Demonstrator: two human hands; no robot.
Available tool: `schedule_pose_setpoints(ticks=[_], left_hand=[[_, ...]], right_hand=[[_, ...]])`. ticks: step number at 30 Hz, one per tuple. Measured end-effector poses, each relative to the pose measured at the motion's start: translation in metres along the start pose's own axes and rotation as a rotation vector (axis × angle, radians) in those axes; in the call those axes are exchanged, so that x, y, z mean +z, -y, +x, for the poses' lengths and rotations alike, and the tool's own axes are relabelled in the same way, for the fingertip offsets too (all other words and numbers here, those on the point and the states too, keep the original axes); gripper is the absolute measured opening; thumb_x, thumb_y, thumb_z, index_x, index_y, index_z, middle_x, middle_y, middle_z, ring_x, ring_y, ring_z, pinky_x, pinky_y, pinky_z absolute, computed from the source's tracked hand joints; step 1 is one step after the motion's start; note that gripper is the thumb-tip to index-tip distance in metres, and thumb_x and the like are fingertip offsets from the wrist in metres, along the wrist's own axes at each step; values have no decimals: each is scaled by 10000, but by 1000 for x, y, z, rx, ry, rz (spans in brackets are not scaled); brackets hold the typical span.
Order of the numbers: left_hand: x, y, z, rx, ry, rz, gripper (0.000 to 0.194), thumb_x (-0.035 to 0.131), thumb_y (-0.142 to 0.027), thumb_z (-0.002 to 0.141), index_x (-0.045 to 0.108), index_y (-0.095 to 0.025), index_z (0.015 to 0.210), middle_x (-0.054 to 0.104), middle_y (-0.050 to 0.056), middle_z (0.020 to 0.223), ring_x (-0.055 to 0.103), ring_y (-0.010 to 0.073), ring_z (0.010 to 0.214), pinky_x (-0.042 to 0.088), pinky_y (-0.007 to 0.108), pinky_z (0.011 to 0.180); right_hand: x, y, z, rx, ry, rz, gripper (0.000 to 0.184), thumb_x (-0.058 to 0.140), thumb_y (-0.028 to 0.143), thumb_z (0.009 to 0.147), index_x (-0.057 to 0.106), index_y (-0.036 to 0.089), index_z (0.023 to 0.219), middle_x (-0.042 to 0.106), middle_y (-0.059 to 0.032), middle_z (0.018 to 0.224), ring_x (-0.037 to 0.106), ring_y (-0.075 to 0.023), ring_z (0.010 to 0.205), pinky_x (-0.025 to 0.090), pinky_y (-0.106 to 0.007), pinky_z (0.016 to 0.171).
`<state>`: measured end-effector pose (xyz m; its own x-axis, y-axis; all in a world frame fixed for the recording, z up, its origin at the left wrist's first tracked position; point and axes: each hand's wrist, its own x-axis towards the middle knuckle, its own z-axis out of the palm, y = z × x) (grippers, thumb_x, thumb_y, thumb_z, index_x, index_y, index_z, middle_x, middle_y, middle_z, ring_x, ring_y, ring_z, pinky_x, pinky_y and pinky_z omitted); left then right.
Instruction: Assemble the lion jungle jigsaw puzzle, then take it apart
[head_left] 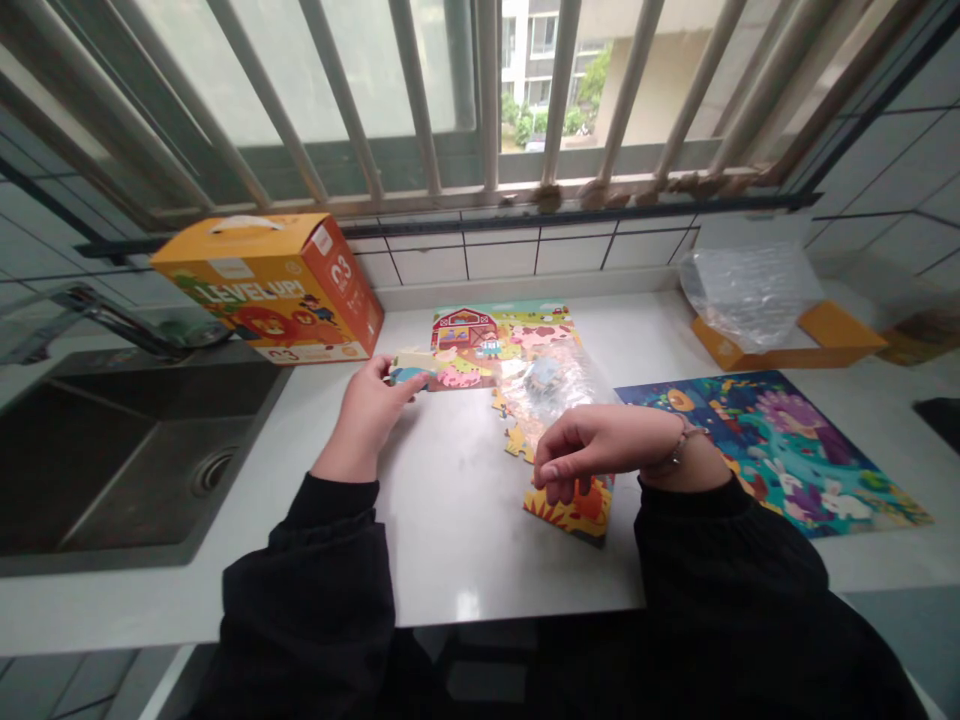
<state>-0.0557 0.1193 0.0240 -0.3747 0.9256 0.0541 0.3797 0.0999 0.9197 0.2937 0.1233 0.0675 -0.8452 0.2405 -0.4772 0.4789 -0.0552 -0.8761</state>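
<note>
My left hand (367,412) is shut on a jigsaw piece (410,369), holding it by the edge of a partly assembled farm-scene jigsaw puzzle (480,345). My right hand (600,445), with a bracelet on the wrist, hangs curled over loose puzzle pieces (519,441). Nothing shows in its fingers. Just beyond those fingers lies a clear plastic bag (553,385) with pieces inside. Below the hand lies a sunflower-patterned puzzle section (574,512), partly hidden by the fingers.
A finished underwater-scene puzzle (772,450) lies to the right. An orange "LEVEL UP!" puzzle box (262,285) stands at the back left, beside a steel sink (127,450) and faucet (97,320). A crumpled plastic bag (750,295) rests on an orange box lid (787,335).
</note>
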Motion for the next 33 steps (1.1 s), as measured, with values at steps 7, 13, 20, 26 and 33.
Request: schedule_pose_setpoints(ticks=[7,13,20,26,33], left_hand=[[75,-34,-75,270,451,-414,499,1034,-482,790,705,-204,1042,749,29,954,699,187,851,556,296,743],[89,-27,-95,514,284,-134,445,985,-460,895,684,-230,1128,691,-5,937,629,154,790,536,300,737],[84,-16,-80,780,452,-51,994,1078,-523,765,549,-301,1577,669,120,1387,695,289,1162,653,438,946],[86,-9,-80,869,562,152,1054,1083,-435,770,504,-300,1641,597,176,1522,590,410,1448,545,605,1224],[95,-14,-88,708,417,261,262,765,-175,963,685,-231,1206,718,108,1207,690,318,1186,587,496,1054]], right_hand=[[-2,-12,2,-204,-290,217,799,901,719,919,587,232,1469,823,-131,1246,851,-271,1071,687,-299,766],[-5,-12,10,-270,-444,84,556,837,712,969,682,208,1147,788,-72,1059,813,-239,950,706,-341,791],[-14,-17,-6,-142,-356,-115,566,755,753,1007,694,201,1119,698,7,783,636,-153,653,516,-272,606],[-27,-29,-14,14,-331,-310,534,770,677,954,758,173,1130,741,-43,894,618,-176,732,487,-294,655],[-21,-20,-21,166,-367,-273,604,730,487,907,761,164,1416,760,-61,976,628,-183,719,505,-297,638]])
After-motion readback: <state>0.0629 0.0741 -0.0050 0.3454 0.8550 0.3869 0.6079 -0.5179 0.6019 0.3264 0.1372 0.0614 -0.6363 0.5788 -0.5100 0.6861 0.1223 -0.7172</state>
